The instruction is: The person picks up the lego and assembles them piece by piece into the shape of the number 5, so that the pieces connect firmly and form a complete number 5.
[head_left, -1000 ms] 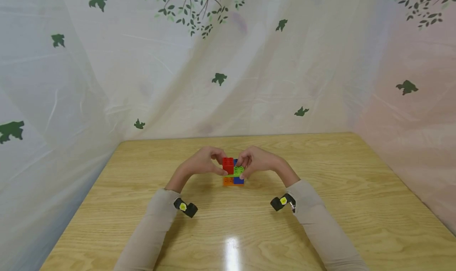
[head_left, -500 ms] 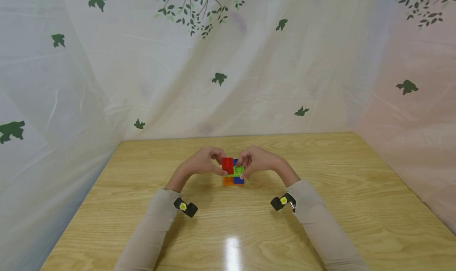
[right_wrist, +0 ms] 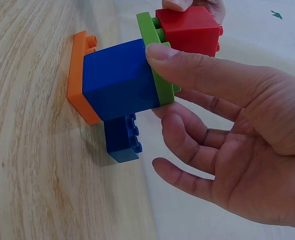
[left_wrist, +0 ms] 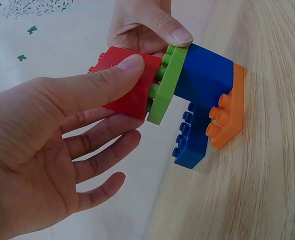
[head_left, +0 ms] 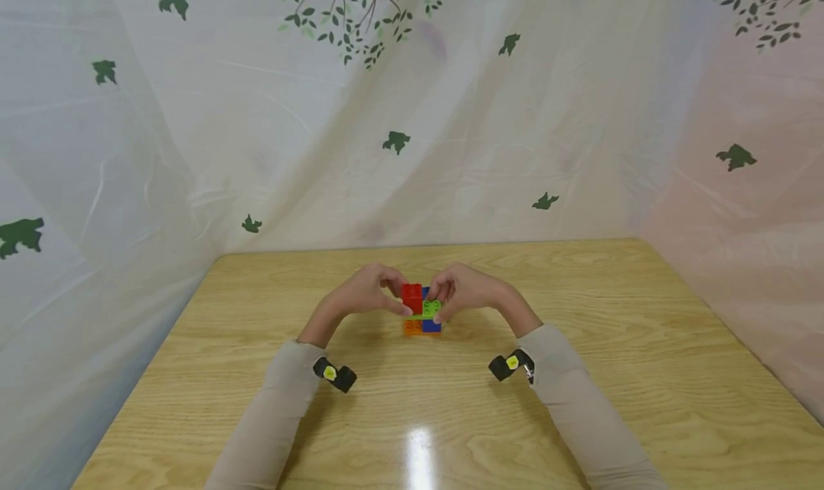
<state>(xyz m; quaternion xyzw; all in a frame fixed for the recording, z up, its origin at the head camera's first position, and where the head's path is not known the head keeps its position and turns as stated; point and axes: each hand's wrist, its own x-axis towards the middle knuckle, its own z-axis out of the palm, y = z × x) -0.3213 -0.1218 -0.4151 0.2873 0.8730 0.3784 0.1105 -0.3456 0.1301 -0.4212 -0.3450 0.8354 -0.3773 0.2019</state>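
Note:
My left hand (head_left: 370, 290) pinches a red toy building brick (left_wrist: 137, 96) between thumb and fingers. The brick stands over one end of a green plate (left_wrist: 167, 86), whose studs show in a narrow gap between the two. On the other side my right hand (head_left: 470, 287) pinches the green plate, thumb (right_wrist: 162, 52) on its edge. Under the plate is a blue brick (right_wrist: 120, 80), mounted on a flat orange plate (left_wrist: 232, 116) resting on the table. A second blue brick (left_wrist: 193, 142) sits behind, on the far side of the structure.
The wooden table (head_left: 360, 425) spreads around the structure. A pale cloth (head_left: 309, 168) with leaf and bird prints hangs behind the table's far edge. Dark wrist cameras (head_left: 336, 375) are worn at both sleeves.
The red brick tilts slightly half a second ago and stands straighter now over the green plate. Both hands and the lower bricks stay almost in place.

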